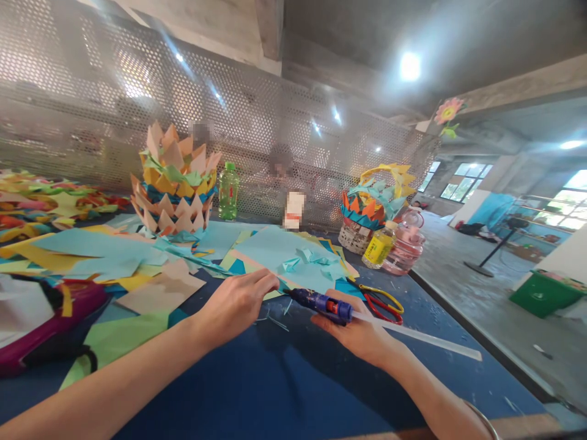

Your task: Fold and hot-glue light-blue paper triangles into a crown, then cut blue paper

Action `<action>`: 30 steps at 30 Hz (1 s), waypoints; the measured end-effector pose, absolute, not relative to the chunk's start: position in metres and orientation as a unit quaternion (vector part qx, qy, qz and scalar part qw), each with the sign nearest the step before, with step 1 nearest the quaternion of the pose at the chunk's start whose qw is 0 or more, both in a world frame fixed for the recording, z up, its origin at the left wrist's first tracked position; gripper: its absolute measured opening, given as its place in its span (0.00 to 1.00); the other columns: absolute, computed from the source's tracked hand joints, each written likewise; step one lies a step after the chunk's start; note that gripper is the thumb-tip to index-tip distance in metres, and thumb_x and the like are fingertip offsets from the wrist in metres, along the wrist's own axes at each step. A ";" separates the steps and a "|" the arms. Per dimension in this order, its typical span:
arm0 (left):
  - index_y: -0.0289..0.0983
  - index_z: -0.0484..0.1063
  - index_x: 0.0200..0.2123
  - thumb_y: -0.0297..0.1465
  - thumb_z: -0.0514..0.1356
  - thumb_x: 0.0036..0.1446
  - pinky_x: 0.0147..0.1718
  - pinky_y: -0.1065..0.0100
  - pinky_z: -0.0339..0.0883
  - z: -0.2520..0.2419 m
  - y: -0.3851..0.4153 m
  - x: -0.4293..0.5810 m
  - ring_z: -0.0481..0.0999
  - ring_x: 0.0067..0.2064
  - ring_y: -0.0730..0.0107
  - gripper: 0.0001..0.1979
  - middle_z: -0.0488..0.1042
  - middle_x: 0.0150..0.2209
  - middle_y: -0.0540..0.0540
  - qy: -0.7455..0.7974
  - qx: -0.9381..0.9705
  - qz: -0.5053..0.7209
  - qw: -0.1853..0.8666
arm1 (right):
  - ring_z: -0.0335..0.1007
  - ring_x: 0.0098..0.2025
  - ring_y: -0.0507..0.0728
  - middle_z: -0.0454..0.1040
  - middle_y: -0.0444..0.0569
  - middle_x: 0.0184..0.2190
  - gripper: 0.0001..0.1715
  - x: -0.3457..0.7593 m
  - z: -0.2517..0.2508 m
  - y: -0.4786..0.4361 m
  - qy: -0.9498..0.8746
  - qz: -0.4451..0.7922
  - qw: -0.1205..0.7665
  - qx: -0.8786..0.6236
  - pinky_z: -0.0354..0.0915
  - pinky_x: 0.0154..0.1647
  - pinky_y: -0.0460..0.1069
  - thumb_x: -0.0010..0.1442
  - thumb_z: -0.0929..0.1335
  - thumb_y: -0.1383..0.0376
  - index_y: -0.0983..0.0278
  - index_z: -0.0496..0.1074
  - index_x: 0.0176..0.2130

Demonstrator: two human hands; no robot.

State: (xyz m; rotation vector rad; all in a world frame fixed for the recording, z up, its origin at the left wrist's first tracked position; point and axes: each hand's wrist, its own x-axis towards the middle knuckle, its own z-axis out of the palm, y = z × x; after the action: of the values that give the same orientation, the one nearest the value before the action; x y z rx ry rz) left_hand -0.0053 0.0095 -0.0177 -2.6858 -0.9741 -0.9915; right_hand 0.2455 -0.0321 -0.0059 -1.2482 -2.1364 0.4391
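Observation:
My right hand is closed round a dark blue hot glue gun. A long whitish glue stick sticks out of its back end toward the right. The nozzle points left, right by the fingertips of my left hand. Those fingers are pinched together on a small piece of light blue paper, mostly hidden by them. Beyond the hands, folded light blue paper pieces lie on a light blue sheet. Scissors with red and yellow handles rest just right of the glue gun.
A tall folded-paper basket stands at back left by a green bottle. Another basket, a yellow-labelled bottle and a pink jug stand back right. Paper sheets and a purple-and-white object cover the left. The table edge runs along the right.

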 end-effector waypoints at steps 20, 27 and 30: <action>0.38 0.66 0.37 0.16 0.47 0.57 0.30 0.73 0.62 -0.015 0.007 -0.005 0.73 0.34 0.72 0.15 0.72 0.34 0.50 -0.308 -0.891 -0.323 0.082 | 0.55 0.26 0.49 0.61 0.40 0.22 0.18 0.248 -0.007 -0.031 -0.804 0.171 0.303 -0.483 0.52 0.26 0.45 0.58 0.68 0.55 0.63 0.61 0.25; 0.38 0.67 0.38 0.18 0.47 0.59 0.31 0.73 0.63 -0.016 0.009 -0.008 0.73 0.34 0.72 0.13 0.71 0.34 0.49 -0.318 -0.884 -0.335 0.072 | 0.55 0.25 0.49 0.61 0.40 0.22 0.19 0.250 -0.006 -0.032 -0.801 0.166 0.303 -0.489 0.53 0.26 0.45 0.58 0.68 0.55 0.63 0.62 0.25; 0.38 0.67 0.38 0.19 0.47 0.60 0.31 0.73 0.64 -0.017 0.011 -0.009 0.73 0.34 0.72 0.13 0.72 0.34 0.48 -0.323 -0.882 -0.335 0.076 | 0.55 0.25 0.49 0.62 0.40 0.22 0.18 0.250 -0.005 -0.033 -0.799 0.163 0.306 -0.492 0.54 0.25 0.45 0.58 0.68 0.55 0.63 0.63 0.25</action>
State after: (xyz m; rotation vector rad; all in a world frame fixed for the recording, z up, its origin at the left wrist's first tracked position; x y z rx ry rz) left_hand -0.0091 0.0112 -0.0169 -2.6444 -0.9683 -1.0036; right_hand 0.2496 -0.0326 -0.0047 -1.3012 -2.1137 0.4325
